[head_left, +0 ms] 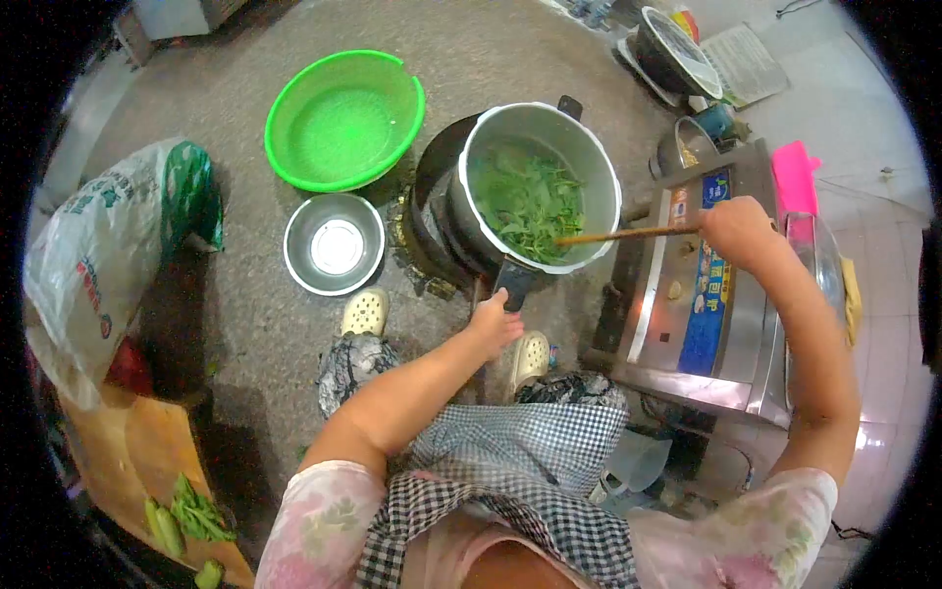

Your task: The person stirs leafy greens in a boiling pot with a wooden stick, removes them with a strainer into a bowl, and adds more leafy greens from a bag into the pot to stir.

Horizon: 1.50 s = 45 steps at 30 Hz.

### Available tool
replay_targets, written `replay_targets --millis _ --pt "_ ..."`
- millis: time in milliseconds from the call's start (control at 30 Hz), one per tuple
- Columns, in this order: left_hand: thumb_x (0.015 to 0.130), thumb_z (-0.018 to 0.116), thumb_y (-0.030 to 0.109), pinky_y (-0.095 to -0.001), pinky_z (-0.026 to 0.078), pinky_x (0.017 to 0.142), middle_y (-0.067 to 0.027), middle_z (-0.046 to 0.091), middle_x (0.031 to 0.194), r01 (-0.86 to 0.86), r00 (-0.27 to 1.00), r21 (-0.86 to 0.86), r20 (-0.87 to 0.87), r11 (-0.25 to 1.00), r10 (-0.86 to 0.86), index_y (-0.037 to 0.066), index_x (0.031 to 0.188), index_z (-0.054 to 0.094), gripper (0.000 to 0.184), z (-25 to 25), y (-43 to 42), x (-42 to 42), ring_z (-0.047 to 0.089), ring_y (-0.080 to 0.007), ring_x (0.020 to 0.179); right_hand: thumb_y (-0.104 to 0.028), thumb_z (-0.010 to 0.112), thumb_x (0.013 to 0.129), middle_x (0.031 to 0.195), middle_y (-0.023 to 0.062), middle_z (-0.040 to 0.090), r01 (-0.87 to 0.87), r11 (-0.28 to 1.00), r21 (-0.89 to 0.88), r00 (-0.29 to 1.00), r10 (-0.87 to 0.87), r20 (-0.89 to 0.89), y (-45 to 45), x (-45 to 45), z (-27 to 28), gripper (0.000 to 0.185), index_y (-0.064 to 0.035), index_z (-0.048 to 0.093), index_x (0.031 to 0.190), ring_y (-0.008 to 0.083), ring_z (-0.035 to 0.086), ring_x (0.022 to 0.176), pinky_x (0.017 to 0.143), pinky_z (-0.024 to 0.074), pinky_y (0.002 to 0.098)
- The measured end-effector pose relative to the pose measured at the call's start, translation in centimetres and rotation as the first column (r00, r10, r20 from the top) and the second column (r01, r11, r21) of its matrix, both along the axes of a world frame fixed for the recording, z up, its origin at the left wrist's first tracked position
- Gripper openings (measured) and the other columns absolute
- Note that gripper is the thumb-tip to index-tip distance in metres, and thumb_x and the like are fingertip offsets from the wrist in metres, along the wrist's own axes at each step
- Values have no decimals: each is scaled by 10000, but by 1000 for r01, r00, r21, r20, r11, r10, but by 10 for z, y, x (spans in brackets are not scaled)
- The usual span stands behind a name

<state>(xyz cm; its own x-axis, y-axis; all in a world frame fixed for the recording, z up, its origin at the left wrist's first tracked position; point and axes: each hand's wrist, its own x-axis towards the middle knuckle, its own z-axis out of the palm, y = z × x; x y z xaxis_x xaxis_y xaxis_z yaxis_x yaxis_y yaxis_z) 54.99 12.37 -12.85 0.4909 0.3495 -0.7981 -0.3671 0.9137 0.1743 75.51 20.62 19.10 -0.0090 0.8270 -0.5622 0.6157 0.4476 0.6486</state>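
A deep metal pot (473, 211) with black handles holds leafy greens (535, 201) in liquid. My left hand (493, 322) is closed around the pot's near black handle (513, 285). On the right, my right hand (738, 232) grips a pair of wooden chopsticks (638, 234), though I cannot tell for certain whether it is one stick or two. Their far end touches the greens near the pot's right inner wall. Beneath and left of the pot shows a dark round stove (432, 177).
A green plastic basin (343, 123) and a steel bowl (334, 243) stand left of the pot. A steel appliance (677, 285) is at the right. A plastic bag (108, 245) and a wooden board (147, 432) with green vegetables (201, 510) lie at the left.
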Motion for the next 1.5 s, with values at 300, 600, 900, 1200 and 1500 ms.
replay_targets --millis 300,600,900,1200,1500 --pt "879 424 418 -462 447 841 -284 441 1156 82 996 37 -23 996 -81 2 1265 256 592 3 1 -3 491 -385 1021 -130 484 754 819 168 635 111 955 -274 949 -184 -255 -20 -36 -106 195 -38 649 804 321 625 774 653 507 418" --pt "885 406 423 -451 474 793 -261 492 1113 94 995 41 -33 995 -92 15 1235 308 546 -1 3 -1 532 -370 969 -143 472 806 757 172 598 362 932 11 752 -285 -594 -95 -7 -160 409 -166 463 1214 340 594 692 599 476 453" --pt "876 410 439 -444 486 758 -255 504 1102 73 997 31 -35 997 -72 12 1242 308 571 -12 1 2 539 -360 968 -139 523 816 1016 233 559 791 611 -31 294 -424 -857 -113 -45 -208 449 -96 427 1253 373 537 944 790 424 421" --pt "863 421 470 -438 486 753 -254 516 1084 108 994 40 -26 993 -107 24 1236 326 589 -10 1 -1 545 -353 949 -139 501 787 908 216 602 647 756 94 545 -373 -751 -3 6 -234 241 -30 584 985 371 577 872 772 461 443" --pt "842 429 514 -444 454 816 -273 483 1111 87 995 39 38 995 -88 -9 1226 325 656 -4 5 -3 517 -369 985 -27 525 715 922 223 604 367 920 -136 753 -380 -538 45 -7 -214 225 21 582 927 360 581 889 763 473 432"
